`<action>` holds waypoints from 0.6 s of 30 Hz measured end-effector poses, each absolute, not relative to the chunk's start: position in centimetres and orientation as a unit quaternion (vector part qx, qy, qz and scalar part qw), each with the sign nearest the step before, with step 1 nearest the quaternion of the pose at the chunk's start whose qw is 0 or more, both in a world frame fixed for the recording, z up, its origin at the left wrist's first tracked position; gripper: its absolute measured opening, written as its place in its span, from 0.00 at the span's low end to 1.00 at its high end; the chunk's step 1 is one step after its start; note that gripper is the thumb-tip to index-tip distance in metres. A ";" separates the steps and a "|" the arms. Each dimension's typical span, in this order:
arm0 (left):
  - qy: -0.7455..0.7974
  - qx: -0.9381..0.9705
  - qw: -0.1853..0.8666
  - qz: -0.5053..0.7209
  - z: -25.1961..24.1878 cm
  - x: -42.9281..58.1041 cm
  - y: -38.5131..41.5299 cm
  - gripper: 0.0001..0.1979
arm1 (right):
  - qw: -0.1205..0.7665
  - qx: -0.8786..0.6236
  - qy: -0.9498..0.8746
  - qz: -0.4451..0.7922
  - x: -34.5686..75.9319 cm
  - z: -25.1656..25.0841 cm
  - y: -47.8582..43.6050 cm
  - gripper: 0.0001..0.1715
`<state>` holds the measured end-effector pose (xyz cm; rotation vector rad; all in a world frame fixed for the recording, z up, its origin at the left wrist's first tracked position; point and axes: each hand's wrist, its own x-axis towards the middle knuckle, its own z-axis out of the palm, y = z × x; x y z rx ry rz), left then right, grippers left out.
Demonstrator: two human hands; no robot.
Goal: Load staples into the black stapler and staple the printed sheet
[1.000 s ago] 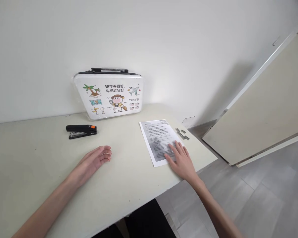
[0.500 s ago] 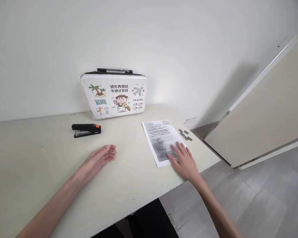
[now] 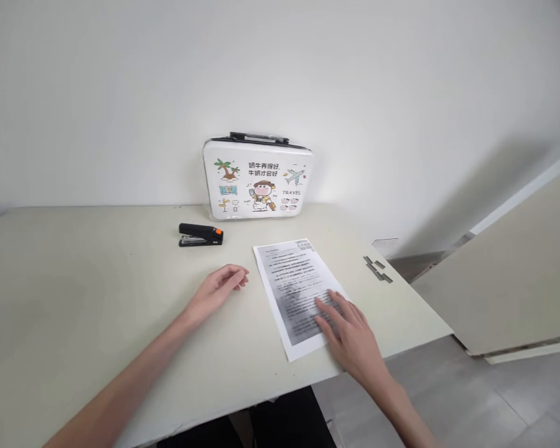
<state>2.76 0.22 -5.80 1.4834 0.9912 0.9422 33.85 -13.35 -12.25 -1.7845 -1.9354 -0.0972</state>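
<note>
Fingers (image 3: 329, 310) of my right hand (image 3: 356, 342) lie loosely spread on the lower right part of the printed paper (image 3: 289, 283), bent a little and gripping nothing. The paper rests flat on the table (image 3: 121, 298), slanting toward the front edge. I expect it to be almost weightless, limp, easy to crease and quick to slide under a light touch. Whether it is one sheet or several, I can't tell. I'd take it by the long left side, thumb above, since flat paper offers little to pinch elsewhere. Just beside that side, apart from it, is my left hand (image 3: 217, 289), half curled and slack; I see nothing in it, though the palm is hidden. Over to the right, grey strips (image 3: 378, 269) look stiff but liable to snap, best lifted by their ends. Farther back sits the black stapler (image 3: 205, 235), probably solid and rigid, easiest held around its middle. Behind everything, the white case (image 3: 257, 180) stands by the wall (image 3: 168, 81).
</note>
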 end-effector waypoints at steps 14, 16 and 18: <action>0.449 0.755 0.327 0.350 -8.6 -0.8 1.0 0.32 | 0.260 -0.550 -0.794 -0.020 20.0 -9.8 -14.2 0.23; 0.467 0.761 0.297 0.339 -8.9 -1.2 1.2 0.32 | 0.263 -0.546 -0.796 -0.022 19.0 -9.7 -13.9 0.23; 0.504 0.777 0.241 0.289 -9.2 -1.4 1.5 0.33 | 0.260 -0.547 -0.796 -0.020 18.0 -9.7 -13.7 0.22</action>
